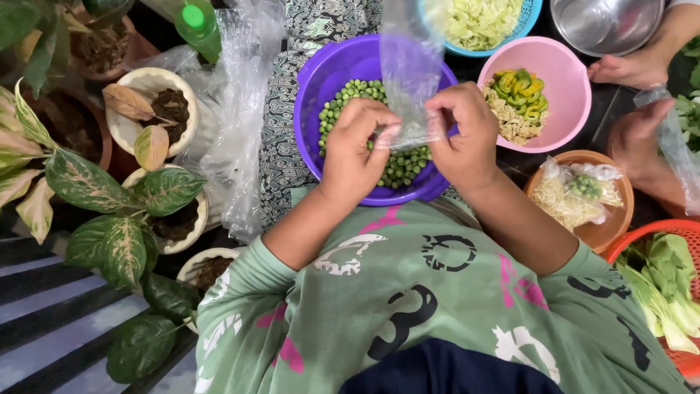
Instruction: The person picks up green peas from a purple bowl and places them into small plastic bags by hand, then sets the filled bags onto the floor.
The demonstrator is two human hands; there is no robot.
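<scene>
Both my hands pinch the lower edge of a clear plastic bag that stands up above a purple bowl filled with small green peas. My left hand grips the bag's left corner. My right hand grips its right corner. The bag looks empty and hangs right over the peas.
A pink bowl holds sliced green and yellow vegetables; an orange bowl holds filled bags. Shredded cabbage sits in a blue bowl and leafy greens in a red basket. Another person's hand holds a bag. Potted plants stand left.
</scene>
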